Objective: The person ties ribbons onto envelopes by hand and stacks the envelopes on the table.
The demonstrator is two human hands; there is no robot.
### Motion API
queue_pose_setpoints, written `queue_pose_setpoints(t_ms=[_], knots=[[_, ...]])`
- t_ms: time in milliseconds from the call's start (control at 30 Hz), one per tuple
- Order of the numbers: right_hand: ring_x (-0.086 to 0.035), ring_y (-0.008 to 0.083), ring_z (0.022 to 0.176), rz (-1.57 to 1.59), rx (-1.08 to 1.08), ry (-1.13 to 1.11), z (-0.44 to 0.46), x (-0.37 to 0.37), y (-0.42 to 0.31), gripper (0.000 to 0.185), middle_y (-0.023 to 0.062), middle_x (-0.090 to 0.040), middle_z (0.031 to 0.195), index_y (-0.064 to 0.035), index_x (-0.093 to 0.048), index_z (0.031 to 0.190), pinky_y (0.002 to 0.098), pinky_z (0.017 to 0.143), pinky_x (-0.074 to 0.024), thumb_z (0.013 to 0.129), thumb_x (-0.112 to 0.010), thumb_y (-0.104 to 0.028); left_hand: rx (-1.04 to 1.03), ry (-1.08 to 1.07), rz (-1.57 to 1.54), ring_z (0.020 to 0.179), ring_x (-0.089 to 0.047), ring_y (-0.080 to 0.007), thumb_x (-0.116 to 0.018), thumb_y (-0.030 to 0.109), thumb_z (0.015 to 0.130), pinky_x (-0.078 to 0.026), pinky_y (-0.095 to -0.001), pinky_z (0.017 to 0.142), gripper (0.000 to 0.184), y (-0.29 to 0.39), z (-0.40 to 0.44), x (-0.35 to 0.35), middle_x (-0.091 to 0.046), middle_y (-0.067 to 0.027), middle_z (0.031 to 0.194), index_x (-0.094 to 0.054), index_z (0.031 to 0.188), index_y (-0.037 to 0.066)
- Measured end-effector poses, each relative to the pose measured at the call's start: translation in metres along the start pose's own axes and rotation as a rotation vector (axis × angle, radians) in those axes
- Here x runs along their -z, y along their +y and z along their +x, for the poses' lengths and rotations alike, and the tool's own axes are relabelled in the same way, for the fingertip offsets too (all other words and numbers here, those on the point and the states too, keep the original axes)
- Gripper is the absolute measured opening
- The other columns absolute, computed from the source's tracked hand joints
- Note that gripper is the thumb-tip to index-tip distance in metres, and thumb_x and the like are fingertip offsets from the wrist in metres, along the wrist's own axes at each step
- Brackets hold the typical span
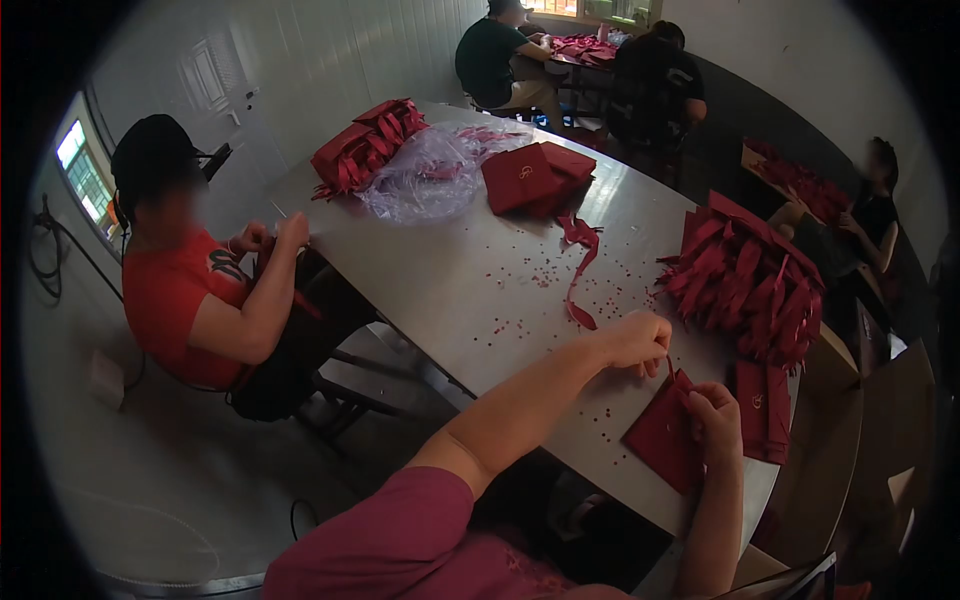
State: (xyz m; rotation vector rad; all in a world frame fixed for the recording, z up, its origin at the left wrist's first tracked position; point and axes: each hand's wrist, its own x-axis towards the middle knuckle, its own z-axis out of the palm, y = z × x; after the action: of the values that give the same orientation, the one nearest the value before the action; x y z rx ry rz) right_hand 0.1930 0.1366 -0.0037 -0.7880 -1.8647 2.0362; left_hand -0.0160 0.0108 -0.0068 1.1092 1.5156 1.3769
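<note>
A dark red paper bag (662, 437) lies tilted at the near right edge of the metal table (440, 265). My right hand (716, 415) grips its upper corner between thumb and fingers. Just left of the bag's top, my left hand (638, 343) is closed on a thin red ribbon (671, 369) that runs down to the bag. Right beside my right hand lie more red bags (762, 410) with a gold mark. A large pile of red bags with ribbons (745, 280) stands behind them.
Red bags (535, 180), a loose ribbon (583, 262), clear plastic (425, 180) and another ribboned pile (368, 145) lie farther back. Small red dots are scattered around. A person in red (190, 300) sits left; other people sit behind. Cardboard boxes (850, 440) stand right.
</note>
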Motion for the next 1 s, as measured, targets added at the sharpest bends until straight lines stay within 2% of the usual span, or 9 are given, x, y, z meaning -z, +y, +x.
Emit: queue_pose_setpoints(t_ms=[233, 333, 500, 567, 667, 767, 867, 967, 1000], knots=[[-0.053, 0.0076, 0.053, -0.071, -0.017, -0.136, -0.02, -0.002, -0.023, 0.022, 0.0009, -0.062, 0.074, -0.0035, -0.06, 0.106, 0.0214, 0.046, -0.0416, 0.084, -0.065, -0.004, 0.058, 0.193, 0.069, 0.059, -0.067, -0.0165, -0.056, 0.007, 0.088, -0.052, -0.0286, 0.049, 0.01, -0.022, 0.015, 0.002, -0.064, -0.0094, 0.072, -0.056, 0.084, -0.002], [-0.056, 0.0093, 0.054, -0.275, -0.041, -0.098, -0.035, 0.014, -0.035, 0.022, 0.0039, -0.063, 0.075, -0.0025, -0.06, 0.105, 0.0229, 0.047, -0.0447, 0.083, -0.063, -0.003, 0.039, 0.386, 0.111, 0.057, -0.066, -0.0165, -0.056, 0.006, 0.088, -0.051, -0.0294, 0.048, 0.009, -0.034, 0.022, 0.006, -0.063, -0.0091, 0.068, -0.057, 0.083, -0.001], [-0.059, 0.0126, 0.053, -0.331, -0.02, -0.014, -0.07, 0.039, -0.056, 0.014, 0.0079, -0.063, 0.071, 0.0002, -0.062, 0.097, 0.0242, 0.047, -0.0465, 0.084, -0.06, -0.002, -0.097, 0.547, 0.36, 0.055, -0.065, -0.0216, -0.058, 0.004, 0.085, -0.052, -0.0365, 0.056, 0.008, -0.047, 0.031, 0.003, -0.064, -0.0134, 0.066, -0.059, 0.078, 0.0], [-0.061, 0.0159, 0.055, -0.296, 0.002, 0.005, -0.083, 0.052, -0.054, 0.013, 0.011, -0.064, 0.073, 0.0017, -0.062, 0.096, 0.0264, 0.047, -0.049, 0.085, -0.056, -0.003, -0.298, 0.741, 0.569, 0.058, -0.066, -0.0245, -0.06, 0.006, 0.082, -0.052, -0.0382, 0.06, 0.009, -0.066, 0.041, 0.003, -0.065, -0.0147, 0.067, -0.062, 0.076, 0.001], [-0.065, 0.021, 0.065, 0.226, 0.173, -0.061, -0.096, 0.072, -0.053, 0.02, 0.0166, -0.065, 0.082, 0.0029, -0.06, 0.104, 0.0316, 0.054, -0.0543, 0.088, -0.051, -0.003, -0.082, 0.596, 0.482, 0.055, -0.067, -0.0228, -0.058, 0.01, 0.084, -0.053, -0.0367, 0.056, 0.012, -0.053, 0.035, 0.006, -0.066, -0.0123, 0.064, -0.063, 0.075, 0.003], [-0.067, 0.0236, 0.074, 0.675, 0.276, -0.04, -0.095, 0.06, -0.065, 0.027, 0.0198, -0.067, 0.093, 0.0029, -0.057, 0.114, 0.0333, 0.064, -0.0569, 0.089, -0.047, 0.0, -0.085, 0.504, 0.415, 0.058, -0.065, -0.0175, -0.057, 0.007, 0.087, -0.052, -0.0306, 0.055, 0.012, -0.054, 0.038, 0.01, -0.065, -0.0094, 0.066, -0.063, 0.08, 0.0], [-0.068, 0.0236, 0.081, 0.676, 0.427, 0.057, -0.074, 0.052, -0.063, 0.029, 0.0187, -0.067, 0.1, 0.0011, -0.056, 0.119, 0.0326, 0.069, -0.0574, 0.092, -0.047, 0.001, -0.104, 0.478, 0.395, 0.061, -0.065, -0.0162, -0.058, 0.007, 0.088, -0.051, -0.029, 0.057, 0.011, -0.05, 0.035, 0.009, -0.066, -0.0092, 0.068, -0.063, 0.082, -0.002], [-0.066, 0.0173, 0.081, 0.561, 0.51, 0.034, -0.048, 0.053, -0.06, 0.024, 0.0141, -0.067, 0.101, -0.0004, -0.061, 0.116, 0.0279, 0.069, -0.0547, 0.093, -0.053, -0.001, -0.071, 0.484, 0.295, 0.062, -0.065, -0.0161, -0.058, 0.006, 0.088, -0.051, -0.0275, 0.06, 0.011, -0.056, 0.04, 0.01, -0.066, -0.0087, 0.07, -0.066, 0.087, -0.001], [-0.064, 0.0139, 0.078, 0.352, 0.506, 0.181, -0.039, 0.05, -0.06, 0.019, 0.0109, -0.067, 0.1, -0.0006, -0.064, 0.11, 0.0255, 0.068, -0.0523, 0.093, -0.057, -0.003, -0.147, 0.57, 0.393, 0.062, -0.064, -0.0174, -0.06, 0.009, 0.088, -0.051, -0.0292, 0.06, 0.013, -0.058, 0.04, 0.011, -0.066, -0.0097, 0.07, -0.066, 0.088, -0.002]])
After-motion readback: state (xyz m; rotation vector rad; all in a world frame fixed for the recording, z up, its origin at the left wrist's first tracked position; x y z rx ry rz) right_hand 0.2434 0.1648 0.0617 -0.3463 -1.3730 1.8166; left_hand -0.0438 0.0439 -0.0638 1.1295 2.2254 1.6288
